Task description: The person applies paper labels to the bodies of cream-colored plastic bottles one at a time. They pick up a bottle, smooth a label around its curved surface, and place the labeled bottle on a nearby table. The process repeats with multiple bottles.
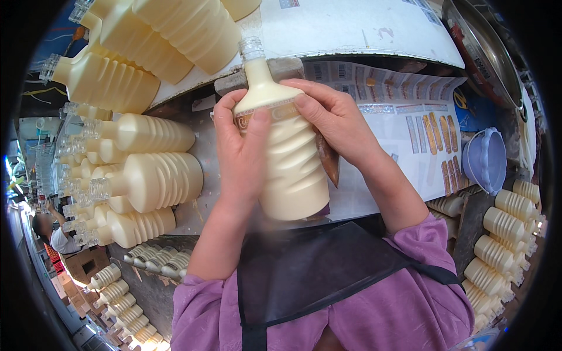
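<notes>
A cream ribbed bottle point(290, 175) with a clear threaded neck lies on its back before me, its base towards my body. Its neck rests by a grey padded support point(285, 70). Around its shoulder runs a printed label strip point(281, 112). My left hand point(241, 149) grips the left side, thumb on the strip. From the right, my right hand point(338, 118) holds the bottle, its thumb pressing the strip's other end. Below the right palm a brown pointed blade-like piece point(329, 162) sticks out; its grip is hidden.
More cream bottles point(164, 180) are stacked at left, with others point(105, 72) on the white ledge point(333, 30) above. Label sheets point(408, 127) cover the table at right, beside a lilac bucket point(485, 160) and a metal basin point(491, 48). A person point(61, 232) is far left.
</notes>
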Motion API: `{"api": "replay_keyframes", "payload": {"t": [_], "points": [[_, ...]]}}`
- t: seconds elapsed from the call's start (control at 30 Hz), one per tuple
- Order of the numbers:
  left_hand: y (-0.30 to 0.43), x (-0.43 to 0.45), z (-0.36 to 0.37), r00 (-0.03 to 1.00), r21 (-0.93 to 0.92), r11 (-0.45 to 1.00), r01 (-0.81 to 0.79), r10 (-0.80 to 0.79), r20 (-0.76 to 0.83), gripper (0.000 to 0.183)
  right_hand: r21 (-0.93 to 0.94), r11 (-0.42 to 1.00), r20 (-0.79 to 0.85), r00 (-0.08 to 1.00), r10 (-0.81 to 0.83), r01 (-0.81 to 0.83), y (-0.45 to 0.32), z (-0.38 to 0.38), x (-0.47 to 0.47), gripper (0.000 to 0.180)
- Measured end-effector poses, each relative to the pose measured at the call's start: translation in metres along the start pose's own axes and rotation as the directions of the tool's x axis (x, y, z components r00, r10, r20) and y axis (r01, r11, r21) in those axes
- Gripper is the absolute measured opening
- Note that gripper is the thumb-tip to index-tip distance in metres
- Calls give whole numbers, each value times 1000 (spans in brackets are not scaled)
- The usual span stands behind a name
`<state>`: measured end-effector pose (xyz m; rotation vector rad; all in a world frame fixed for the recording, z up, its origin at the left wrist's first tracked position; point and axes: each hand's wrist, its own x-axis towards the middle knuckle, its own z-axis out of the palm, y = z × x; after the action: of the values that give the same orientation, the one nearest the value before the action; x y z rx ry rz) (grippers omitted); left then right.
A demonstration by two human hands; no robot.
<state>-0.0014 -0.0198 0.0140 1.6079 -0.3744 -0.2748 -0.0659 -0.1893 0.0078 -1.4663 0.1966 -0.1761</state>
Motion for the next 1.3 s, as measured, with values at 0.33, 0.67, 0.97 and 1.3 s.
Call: {"api": "replay_keyframes", "payload": {"t": [0.33, 0.67, 0.97, 1.3], "points": [[-1, 0, -1, 1000, -5, 1000, -1, 1, 3, 44, -40, 999, -4, 1000, 2, -2, -2, -1, 0, 41], [1, 0, 0, 1000, 4, 1000, 19, -19, 2, 45, -20, 987, -152, 976, 157, -162, -5, -36, -2, 48], [2, 0, 2, 999, -52, 998, 37, -36, 11, 42, 104, 994, -212, 977, -12, 35, -24, -12, -24, 29], [11, -2, 0, 968, 458, 866, -200, 248, -45, 61, 5, 1000, -224, 974, 9, -8, -16, -24, -15, 35]]}}
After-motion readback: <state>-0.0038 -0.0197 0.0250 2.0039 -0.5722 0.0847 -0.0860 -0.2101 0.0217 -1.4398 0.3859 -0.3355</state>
